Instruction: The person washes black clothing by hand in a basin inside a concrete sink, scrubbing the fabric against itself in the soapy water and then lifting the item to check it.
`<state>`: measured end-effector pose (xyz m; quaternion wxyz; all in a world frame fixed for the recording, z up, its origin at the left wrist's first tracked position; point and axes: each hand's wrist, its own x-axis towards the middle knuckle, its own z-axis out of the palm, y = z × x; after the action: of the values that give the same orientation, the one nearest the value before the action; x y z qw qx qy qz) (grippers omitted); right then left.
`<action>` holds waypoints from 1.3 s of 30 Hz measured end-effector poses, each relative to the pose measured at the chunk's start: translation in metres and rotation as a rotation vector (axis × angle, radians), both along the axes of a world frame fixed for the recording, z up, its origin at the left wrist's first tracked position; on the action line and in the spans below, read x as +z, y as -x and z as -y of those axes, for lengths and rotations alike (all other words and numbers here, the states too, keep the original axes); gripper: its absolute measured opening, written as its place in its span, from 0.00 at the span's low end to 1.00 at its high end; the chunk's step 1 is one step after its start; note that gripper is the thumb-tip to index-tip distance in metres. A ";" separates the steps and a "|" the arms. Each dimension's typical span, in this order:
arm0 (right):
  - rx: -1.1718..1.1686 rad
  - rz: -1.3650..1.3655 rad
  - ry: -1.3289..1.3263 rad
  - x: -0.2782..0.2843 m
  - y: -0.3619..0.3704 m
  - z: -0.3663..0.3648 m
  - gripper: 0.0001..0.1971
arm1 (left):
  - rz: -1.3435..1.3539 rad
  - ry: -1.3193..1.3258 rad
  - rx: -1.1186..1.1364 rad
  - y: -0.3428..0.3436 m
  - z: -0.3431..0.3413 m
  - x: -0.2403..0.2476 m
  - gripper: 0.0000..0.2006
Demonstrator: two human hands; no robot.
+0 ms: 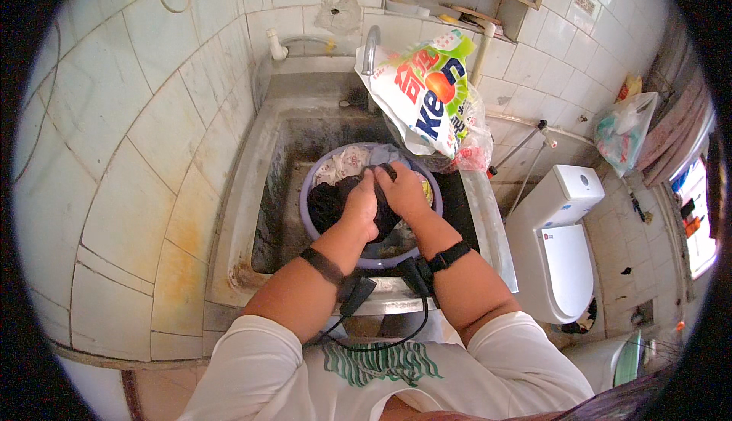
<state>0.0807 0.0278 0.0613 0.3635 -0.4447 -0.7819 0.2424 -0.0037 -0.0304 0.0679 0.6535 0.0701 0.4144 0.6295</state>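
Close together over a lavender basin [307,221], my left hand [361,209] and my right hand [405,192] are closed round a dark piece of cloth [386,223]. Part of the cloth is bunched between them, and the rest hangs down into the basin. Beside it, more black fabric [325,204] lies at the basin's left. Behind my hands are a pale patterned cloth [341,163] and a bluish-grey cloth [387,154]. Some water seems to show near the basin's front. My fingertips are partly hidden.
The basin stands in a stained metal sink [238,227] under a curved tap [371,49]. A large printed detergent bag [408,105] rests on the sink's back right corner. To the right is a white toilet [566,265]; a plastic bag [627,131] hangs beyond it. Tiled walls [122,185] enclose the left.
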 end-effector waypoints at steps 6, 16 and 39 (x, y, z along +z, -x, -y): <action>0.325 0.029 0.003 0.017 0.003 0.022 0.19 | 0.185 -0.159 0.094 0.017 -0.011 -0.032 0.20; -0.024 -0.038 0.029 -0.002 -0.004 -0.004 0.19 | -0.113 0.012 0.008 0.004 -0.017 -0.033 0.22; 0.379 -0.024 0.011 0.015 0.004 0.023 0.18 | 0.061 -0.112 0.109 0.021 -0.013 -0.037 0.22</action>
<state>0.0772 0.0045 0.0761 0.3183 -0.2882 -0.8460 0.3161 -0.0250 -0.0172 0.0309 0.6254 0.0648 0.3617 0.6884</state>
